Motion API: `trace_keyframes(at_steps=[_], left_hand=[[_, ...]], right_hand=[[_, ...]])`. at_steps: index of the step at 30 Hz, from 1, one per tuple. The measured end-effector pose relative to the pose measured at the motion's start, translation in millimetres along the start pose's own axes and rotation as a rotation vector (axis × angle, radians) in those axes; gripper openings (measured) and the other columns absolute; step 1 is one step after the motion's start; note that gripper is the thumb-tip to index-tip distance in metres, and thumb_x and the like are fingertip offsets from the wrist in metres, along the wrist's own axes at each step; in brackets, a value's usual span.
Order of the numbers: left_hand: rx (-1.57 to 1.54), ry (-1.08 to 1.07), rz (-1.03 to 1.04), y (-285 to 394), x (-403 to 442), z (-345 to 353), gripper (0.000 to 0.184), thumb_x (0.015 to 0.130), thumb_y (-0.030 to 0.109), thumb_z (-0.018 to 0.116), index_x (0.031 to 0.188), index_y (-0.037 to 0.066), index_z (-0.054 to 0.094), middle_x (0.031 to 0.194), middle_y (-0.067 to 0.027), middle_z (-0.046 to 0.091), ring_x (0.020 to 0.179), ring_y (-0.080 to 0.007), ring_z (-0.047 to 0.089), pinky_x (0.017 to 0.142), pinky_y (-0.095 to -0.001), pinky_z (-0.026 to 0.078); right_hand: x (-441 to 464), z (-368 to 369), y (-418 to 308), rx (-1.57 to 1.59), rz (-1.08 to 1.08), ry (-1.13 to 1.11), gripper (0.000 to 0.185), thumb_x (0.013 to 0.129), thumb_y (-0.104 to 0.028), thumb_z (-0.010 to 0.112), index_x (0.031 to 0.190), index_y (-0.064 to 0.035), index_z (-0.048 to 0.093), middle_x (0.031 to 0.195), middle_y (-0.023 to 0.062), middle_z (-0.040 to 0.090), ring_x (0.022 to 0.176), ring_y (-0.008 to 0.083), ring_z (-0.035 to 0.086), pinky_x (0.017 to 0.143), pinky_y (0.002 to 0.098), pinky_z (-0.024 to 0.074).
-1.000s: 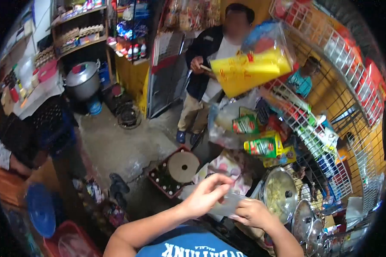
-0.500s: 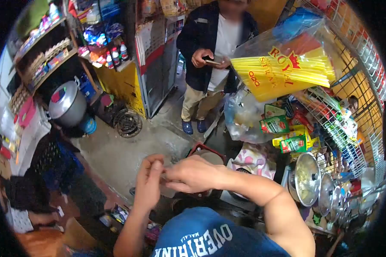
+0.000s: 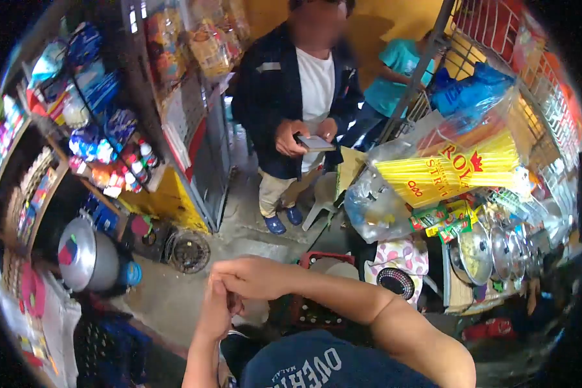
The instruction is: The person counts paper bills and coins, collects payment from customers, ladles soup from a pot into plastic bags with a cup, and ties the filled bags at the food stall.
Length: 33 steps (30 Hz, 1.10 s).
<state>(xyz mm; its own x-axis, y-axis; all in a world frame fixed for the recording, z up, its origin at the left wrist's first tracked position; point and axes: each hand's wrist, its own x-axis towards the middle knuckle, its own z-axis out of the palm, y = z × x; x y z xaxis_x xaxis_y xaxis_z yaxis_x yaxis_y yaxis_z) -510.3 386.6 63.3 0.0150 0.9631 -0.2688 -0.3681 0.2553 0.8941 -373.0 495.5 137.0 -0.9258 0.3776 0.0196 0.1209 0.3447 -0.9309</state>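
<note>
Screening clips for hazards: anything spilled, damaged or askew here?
Nothing looks plainly spilled or damaged. The bag of yellow straws sits askew, its straws fanning out unevenly. The floor is patchy; can't tell if wet. The left hand and right hand largely hide anything between them.

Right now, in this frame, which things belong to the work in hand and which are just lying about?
In the work, seemingly:
- left hand and right hand, together
- pale thing just below them, too unclear to name

Lying about:
- bag of straws
- large metal pot
- spotted cloth
</note>
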Motion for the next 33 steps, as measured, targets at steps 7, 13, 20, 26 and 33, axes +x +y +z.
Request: trace_keyframes(at_steps=[7, 13, 20, 26, 33], left_hand=[[0.096, -0.314, -0.034, 75, 63, -54, 0.041, 0.098, 0.036, 0.045, 0.128, 0.009, 0.041, 0.088, -0.0044, 0.053, 0.057, -0.0061, 0.044, 0.048, -0.0190, 0.037], [0.263, -0.524, -0.164, 127, 92, -88, 0.048, 0.096, 0.017, 0.051, 0.139, 0.012, 0.031, 0.081, -0.0018, 0.053, 0.062, -0.0058, 0.043, 0.049, -0.0215, 0.036], [0.343, -0.687, -0.007, 139, 120, -102, 0.043, 0.095, 0.017, 0.053, 0.135, 0.013, 0.037, 0.075, 0.0014, 0.051, 0.059, -0.0052, 0.040, 0.049, -0.0216, 0.033], [0.336, -0.713, -0.048, 142, 148, -83, 0.042, 0.095, 0.017, 0.051, 0.134, 0.017, 0.039, 0.075, 0.0010, 0.050, 0.054, -0.0054, 0.038, 0.046, -0.0205, 0.033], [0.087, -0.836, -0.232, 150, 164, -37, 0.052, 0.094, 0.027, 0.056, 0.135, 0.003, 0.034, 0.080, -0.0023, 0.054, 0.050, -0.0028, 0.037, 0.045, -0.0189, 0.034]], right_hand=[[61, -3, 22, 0.377, 0.185, 0.379, 0.015, 0.094, -0.015, 0.051, 0.099, -0.0033, 0.058, 0.085, 0.0045, 0.062, 0.074, 0.0097, 0.057, 0.064, 0.0276, 0.0491], [56, 2, 25, 0.341, 0.298, 0.959, 0.017, 0.095, -0.023, 0.054, 0.093, -0.0068, 0.058, 0.079, -0.0020, 0.059, 0.069, 0.0035, 0.053, 0.059, 0.0207, 0.0432], [-21, 80, 35, 0.261, 0.588, 1.107, 0.020, 0.095, -0.023, 0.055, 0.090, -0.0034, 0.059, 0.078, 0.0002, 0.059, 0.070, 0.0078, 0.056, 0.059, 0.0226, 0.0442], [-67, 149, 59, 0.325, 0.952, 1.372, 0.022, 0.092, -0.021, 0.056, 0.095, -0.0007, 0.063, 0.078, 0.0049, 0.065, 0.070, 0.0138, 0.060, 0.064, 0.0300, 0.0490], [-75, 162, 84, 0.272, 1.025, 1.433, 0.026, 0.090, -0.028, 0.058, 0.094, -0.0028, 0.062, 0.076, 0.0054, 0.063, 0.069, 0.0154, 0.059, 0.064, 0.0335, 0.0485]])
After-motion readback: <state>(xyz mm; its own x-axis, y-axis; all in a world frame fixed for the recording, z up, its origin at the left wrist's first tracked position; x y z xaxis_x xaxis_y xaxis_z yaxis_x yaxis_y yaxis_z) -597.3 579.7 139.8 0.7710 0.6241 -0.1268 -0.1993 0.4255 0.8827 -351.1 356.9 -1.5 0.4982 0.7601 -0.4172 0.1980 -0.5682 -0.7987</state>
